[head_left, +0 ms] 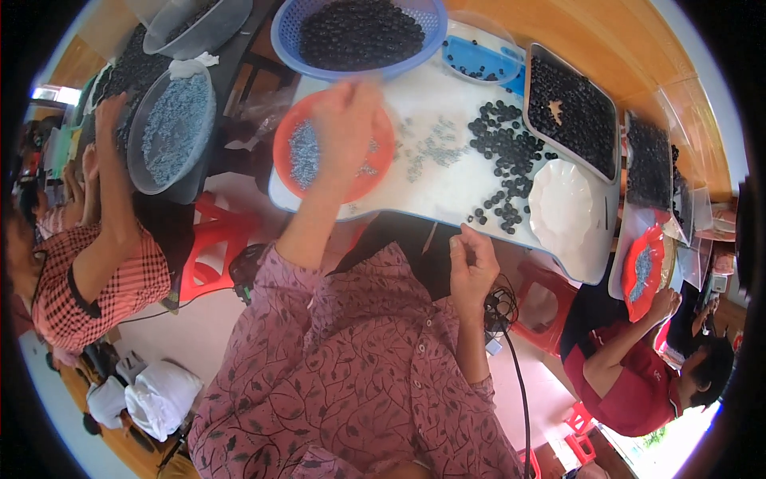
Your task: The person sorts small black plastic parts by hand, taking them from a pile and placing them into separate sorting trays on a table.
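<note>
My left hand hovers over a red bowl and just below a blue basket. Motion blurs its fingers, so whether they hold anything is unclear. Small pale blue-grey metal-looking pieces lie in the bowl. My right hand is at the near edge of the white table, its fingers curled together. Anything inside that grip is too small or hidden to make out. Beyond it, small round black parts are scattered across the tabletop. More of the pale pieces lie loose in the table's middle.
The blue basket of black parts stands at the back. To the right are a metal tray of black parts and a white scalloped dish. Co-workers sit at left and right. Red stools stand beside the table.
</note>
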`<state>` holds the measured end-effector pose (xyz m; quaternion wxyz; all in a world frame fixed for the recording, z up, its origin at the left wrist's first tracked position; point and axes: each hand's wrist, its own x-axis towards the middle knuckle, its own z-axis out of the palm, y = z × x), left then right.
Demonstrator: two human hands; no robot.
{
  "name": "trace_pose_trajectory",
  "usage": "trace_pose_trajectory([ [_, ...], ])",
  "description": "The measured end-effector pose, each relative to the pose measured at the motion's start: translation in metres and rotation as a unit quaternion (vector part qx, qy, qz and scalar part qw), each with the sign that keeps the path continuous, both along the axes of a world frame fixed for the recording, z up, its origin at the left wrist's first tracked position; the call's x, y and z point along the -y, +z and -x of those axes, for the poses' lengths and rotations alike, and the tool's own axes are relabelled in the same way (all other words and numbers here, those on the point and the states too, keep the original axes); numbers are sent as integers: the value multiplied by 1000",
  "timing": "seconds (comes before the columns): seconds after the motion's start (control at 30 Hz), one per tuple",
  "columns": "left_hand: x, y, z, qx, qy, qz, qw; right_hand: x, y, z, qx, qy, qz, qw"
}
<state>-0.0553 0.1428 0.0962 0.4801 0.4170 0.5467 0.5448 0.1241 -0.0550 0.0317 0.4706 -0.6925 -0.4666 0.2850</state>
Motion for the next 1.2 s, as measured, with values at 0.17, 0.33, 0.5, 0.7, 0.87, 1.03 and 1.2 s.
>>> trace_pose_trajectory([
  [0.17, -47, -4, 10, -55, 70, -76, 993, 2, -4, -10, 46, -55, 12, 997],
  [0.33, -42, -11, 11, -165, 73, -79, 980, 0, -1, -15, 97, -82, -10, 992],
  [0.5, 10, -41, -15, -297, -28, -194, 935, -5, -5, -18, 137, -81, -15, 987],
  [0.7, 85, -80, -71, -237, -239, -236, 912, -6, -11, -21, 148, -77, 1, 986],
  [0.87, 100, -83, -91, -250, -296, -196, 901, -3, -15, -25, 154, -89, -18, 984],
  [1.03, 92, -84, -101, -318, -340, -224, 856, -2, -13, -25, 156, -81, -9, 984],
  [1.2, 88, -80, -106, -402, -381, -205, 807, -3, -13, -23, 142, -77, -8, 987],
])
